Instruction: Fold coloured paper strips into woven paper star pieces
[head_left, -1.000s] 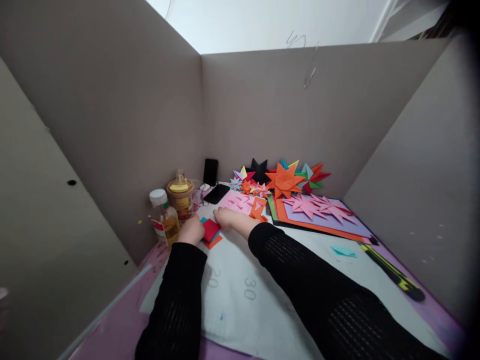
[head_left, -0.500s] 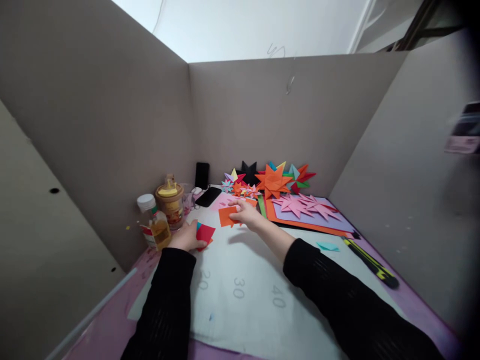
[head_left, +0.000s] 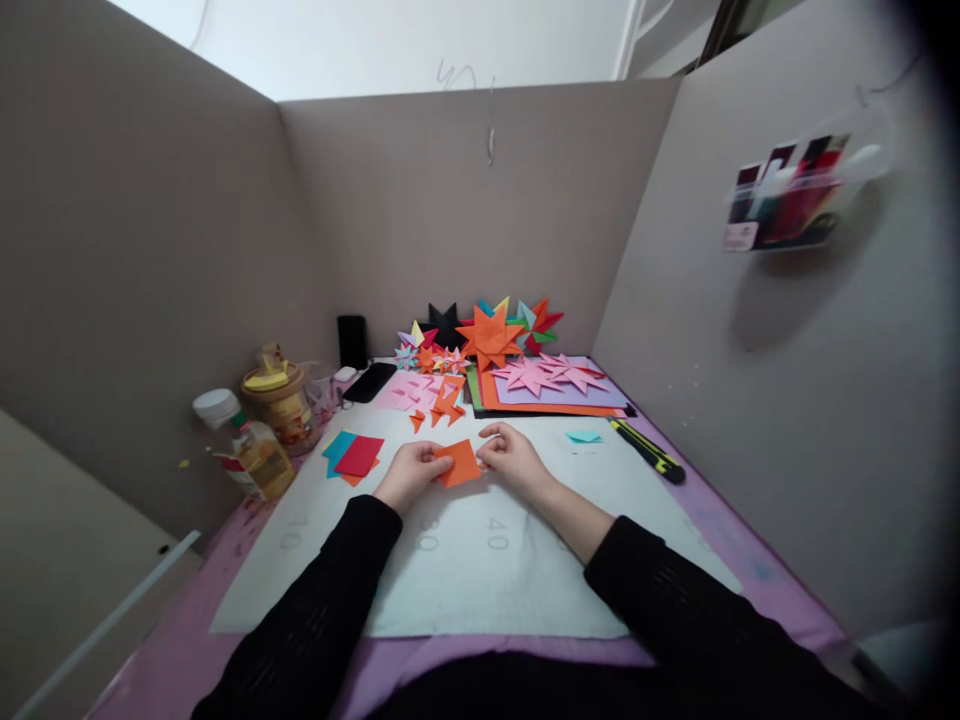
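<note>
An orange paper square [head_left: 460,464] is pinched at its left side in my left hand [head_left: 411,474], above the white mat [head_left: 465,590]. My right hand [head_left: 513,460] is beside the square's right edge, fingers curled; whether it touches the paper I cannot tell. Left of my hands lies a small fanned pile with a red sheet [head_left: 360,456] on top and a blue sheet [head_left: 337,452] under it. Small folded orange pieces [head_left: 448,400] lie beyond my hands, near pink pieces [head_left: 409,391]. A folded turquoise piece [head_left: 583,437] lies to the right.
At the left stand a bottle [head_left: 259,455] and a lidded cup [head_left: 285,400]. A black phone [head_left: 370,382] lies at the back left. Paper stars [head_left: 491,336] lean at the back wall. A yellow-black cutter [head_left: 649,452] lies at the right, and grey partitions surround the table.
My left hand has left the red and blue pile and now holds the orange square. My right hand, which held the square, has drawn nearer and let it pass over. The view has turned right.
</note>
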